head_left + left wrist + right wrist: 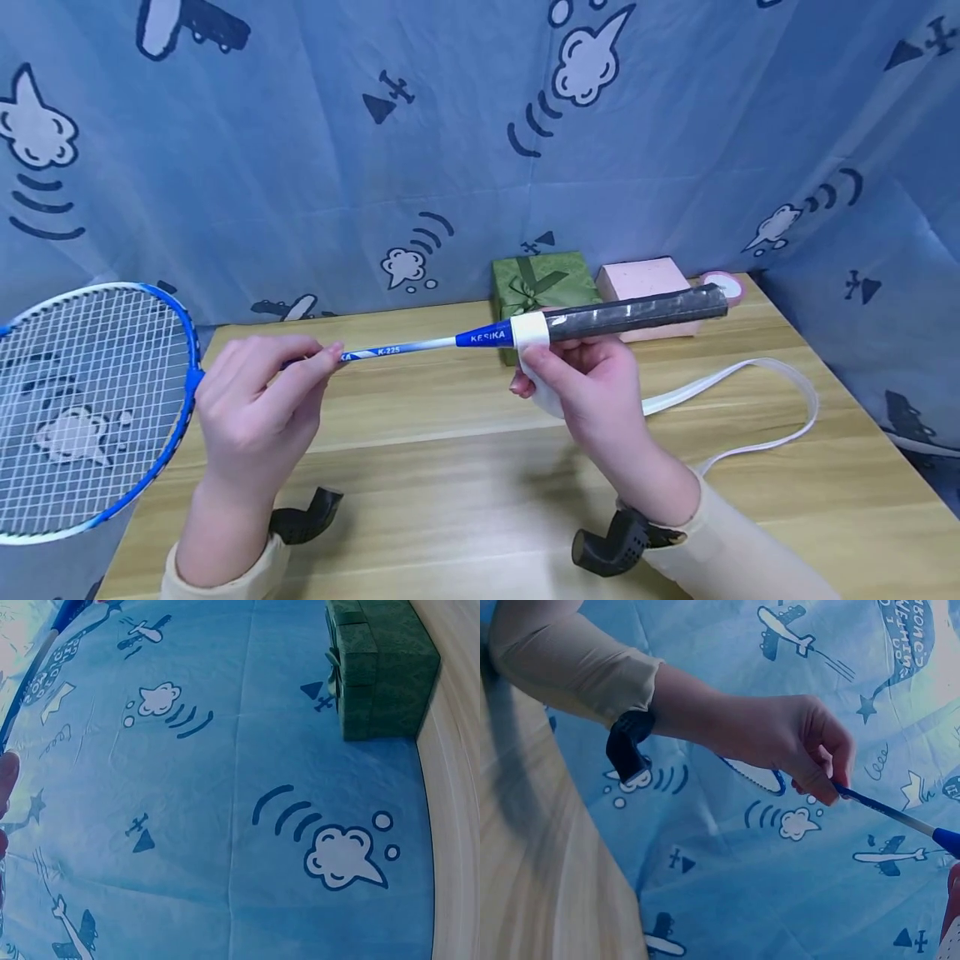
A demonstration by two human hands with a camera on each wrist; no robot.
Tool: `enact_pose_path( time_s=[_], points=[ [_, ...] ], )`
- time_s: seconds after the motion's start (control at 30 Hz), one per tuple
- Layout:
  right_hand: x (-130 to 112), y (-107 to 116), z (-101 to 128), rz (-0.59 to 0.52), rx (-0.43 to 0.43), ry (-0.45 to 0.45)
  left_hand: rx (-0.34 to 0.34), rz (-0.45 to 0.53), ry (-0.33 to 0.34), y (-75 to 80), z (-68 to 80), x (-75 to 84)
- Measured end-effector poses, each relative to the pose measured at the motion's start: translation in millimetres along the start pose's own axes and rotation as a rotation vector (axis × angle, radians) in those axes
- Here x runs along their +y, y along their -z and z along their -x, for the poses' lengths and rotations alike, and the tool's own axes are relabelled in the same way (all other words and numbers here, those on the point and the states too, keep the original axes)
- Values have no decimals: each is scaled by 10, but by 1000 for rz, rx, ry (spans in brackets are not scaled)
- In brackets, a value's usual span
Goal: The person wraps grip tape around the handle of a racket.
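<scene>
Badminton racket (420, 343) held level across frame centre: left hand (258, 392) pinches the thin shaft, right hand (592, 387) grips white grip tape (731, 400) at the handle; racket probably light and stiff, strings fragile, tape limp
</scene>
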State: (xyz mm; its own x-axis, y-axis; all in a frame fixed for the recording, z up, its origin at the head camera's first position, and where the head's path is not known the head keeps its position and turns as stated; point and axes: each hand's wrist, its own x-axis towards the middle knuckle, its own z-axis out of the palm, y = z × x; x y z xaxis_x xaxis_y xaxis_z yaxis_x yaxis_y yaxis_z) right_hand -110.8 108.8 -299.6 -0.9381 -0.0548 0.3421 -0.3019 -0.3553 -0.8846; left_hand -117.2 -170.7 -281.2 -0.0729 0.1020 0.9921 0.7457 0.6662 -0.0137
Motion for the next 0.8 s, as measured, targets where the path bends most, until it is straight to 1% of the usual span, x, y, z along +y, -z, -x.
enact_pose_path(
  time_s=[0.1, 0.23, 0.37, 0.47, 0.67, 0.8],
  points=[
    [9, 10, -7, -50, -28, 9, -10, -1, -1, 6, -8, 10],
    [11, 12, -7, -95, -19, -17, -24, -6, -2, 19, -4, 19],
    [20, 18, 7, -48, 14, -73, -23, -22, 7, 30, 18, 21],
    [41, 33, 9, -12, 16, -94, -21, -21, 16, 31, 32, 15],
    [67, 46, 7, 10, -18, -50, -34, -7, 26, 49, 32, -19],
    [66, 41, 7, 19, -5, -29, -45, -2, 13, 67, 31, -45]
  ],
)
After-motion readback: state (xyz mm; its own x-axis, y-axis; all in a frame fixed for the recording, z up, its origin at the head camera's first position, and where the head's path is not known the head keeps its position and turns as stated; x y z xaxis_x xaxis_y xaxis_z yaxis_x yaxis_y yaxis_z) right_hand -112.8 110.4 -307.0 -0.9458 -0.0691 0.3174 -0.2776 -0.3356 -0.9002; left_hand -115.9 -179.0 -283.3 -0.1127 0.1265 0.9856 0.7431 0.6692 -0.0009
